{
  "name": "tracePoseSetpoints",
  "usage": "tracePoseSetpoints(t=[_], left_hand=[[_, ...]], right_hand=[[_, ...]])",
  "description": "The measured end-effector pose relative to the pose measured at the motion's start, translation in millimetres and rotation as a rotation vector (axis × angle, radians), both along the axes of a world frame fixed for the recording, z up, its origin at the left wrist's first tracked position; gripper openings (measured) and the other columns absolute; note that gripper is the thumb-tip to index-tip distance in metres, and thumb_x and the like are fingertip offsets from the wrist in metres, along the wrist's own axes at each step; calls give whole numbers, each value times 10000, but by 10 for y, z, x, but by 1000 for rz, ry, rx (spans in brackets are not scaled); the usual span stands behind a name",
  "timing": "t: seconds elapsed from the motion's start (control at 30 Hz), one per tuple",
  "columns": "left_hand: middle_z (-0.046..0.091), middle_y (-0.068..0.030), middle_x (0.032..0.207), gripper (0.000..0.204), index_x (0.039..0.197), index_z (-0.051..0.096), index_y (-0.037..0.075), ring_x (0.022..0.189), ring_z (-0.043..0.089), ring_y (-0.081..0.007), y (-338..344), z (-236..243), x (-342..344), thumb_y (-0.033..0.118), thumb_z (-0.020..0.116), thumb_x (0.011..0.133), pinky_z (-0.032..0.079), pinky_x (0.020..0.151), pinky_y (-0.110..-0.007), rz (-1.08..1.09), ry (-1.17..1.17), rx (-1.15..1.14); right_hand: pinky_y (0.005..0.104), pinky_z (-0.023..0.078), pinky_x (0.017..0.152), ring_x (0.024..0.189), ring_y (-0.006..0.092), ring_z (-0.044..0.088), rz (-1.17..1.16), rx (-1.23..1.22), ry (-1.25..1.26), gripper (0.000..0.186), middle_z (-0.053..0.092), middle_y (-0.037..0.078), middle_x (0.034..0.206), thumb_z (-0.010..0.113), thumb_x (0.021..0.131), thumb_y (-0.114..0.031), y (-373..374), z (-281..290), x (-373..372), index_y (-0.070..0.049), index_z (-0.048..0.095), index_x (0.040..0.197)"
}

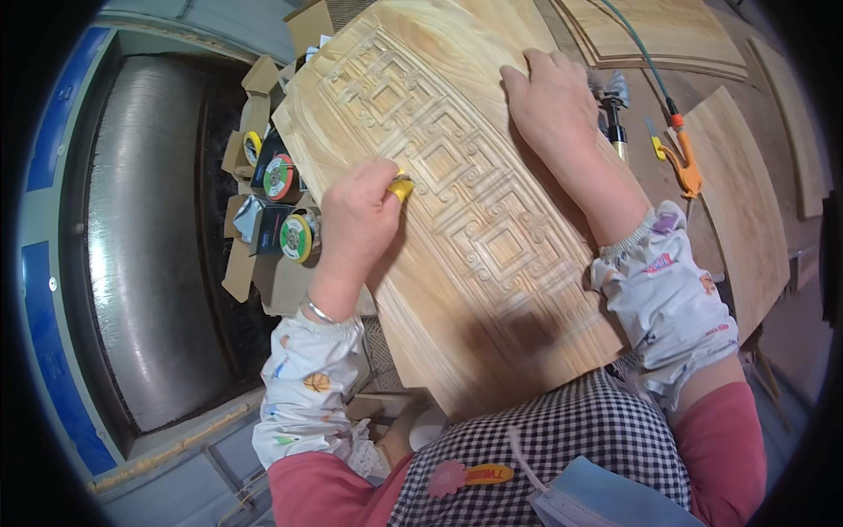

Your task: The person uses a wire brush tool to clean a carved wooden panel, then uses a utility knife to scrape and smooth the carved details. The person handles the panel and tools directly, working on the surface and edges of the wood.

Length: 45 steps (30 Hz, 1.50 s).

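Observation:
A large carved wooden panel (413,321) lies slantwise in front of me, with a raised band of nested squares and scrolls along its middle. My left hand (358,206) is closed around a small yellow folded piece (401,187), perhaps sandpaper, and presses it against the left side of the carving. Most of that piece is hidden by my fingers. My right hand (555,104) rests palm down on the plain upper right part of the panel, fingers stretched out and holding nothing.
Open cardboard boxes (255,114) with round discs (296,237) stand left of the panel. Right of it are a black tool (615,114), an orange-handled air blow gun (687,162) on a green hose, and stacked wooden boards (663,35). A metal drum (145,237) is far left.

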<state>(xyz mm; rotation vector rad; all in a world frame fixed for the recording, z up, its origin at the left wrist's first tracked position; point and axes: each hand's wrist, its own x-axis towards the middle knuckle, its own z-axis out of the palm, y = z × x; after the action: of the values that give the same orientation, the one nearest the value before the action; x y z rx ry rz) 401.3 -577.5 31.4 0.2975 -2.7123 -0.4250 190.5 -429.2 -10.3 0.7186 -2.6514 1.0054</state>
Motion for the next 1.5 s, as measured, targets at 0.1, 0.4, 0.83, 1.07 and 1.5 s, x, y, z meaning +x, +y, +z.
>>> tracePoseSetpoints(t=[0.1,0.4,0.83,1.07,1.5], left_hand=[[627,-148,831,118,879,627,40,789,631,-387,-26,0,-15,-25,632,781,507,667,-481,-22,-10,-26],[623,-153,818,88,855,603,34,810,634,-390,-19,32,39,-19,634,791,511,680,-493,11,-46,-59],[660,-168,898,83,937,626,39,873,657,-403,168,-156,-10,52,655,861,529,735,-481,202,100,109],[639,-157,882,91,929,615,47,844,659,-389,683,141,189,40,662,851,528,697,-476,49,-175,94],[665,-171,881,79,942,637,12,809,649,-399,934,31,174,60,654,881,518,686,-449,174,-1,319]], right_hand=[[451,483,1005,1129,361,600,-10,-16,-27,434,691,188,1139,597,1014,-391,-32,7,-1,12,732,1102],[473,487,996,1117,383,610,17,-69,-48,466,703,198,1134,543,1031,-426,32,5,-8,-15,756,1081],[510,459,1060,1260,375,574,22,23,-151,564,666,175,1297,528,1011,-527,29,116,-5,-73,715,1288],[496,476,1039,1244,371,582,14,-6,-143,564,674,160,1284,547,1005,-521,25,81,-6,-62,721,1283],[495,480,990,1146,384,591,26,-93,-82,493,685,200,1134,600,998,-454,27,3,-9,10,746,1072]])
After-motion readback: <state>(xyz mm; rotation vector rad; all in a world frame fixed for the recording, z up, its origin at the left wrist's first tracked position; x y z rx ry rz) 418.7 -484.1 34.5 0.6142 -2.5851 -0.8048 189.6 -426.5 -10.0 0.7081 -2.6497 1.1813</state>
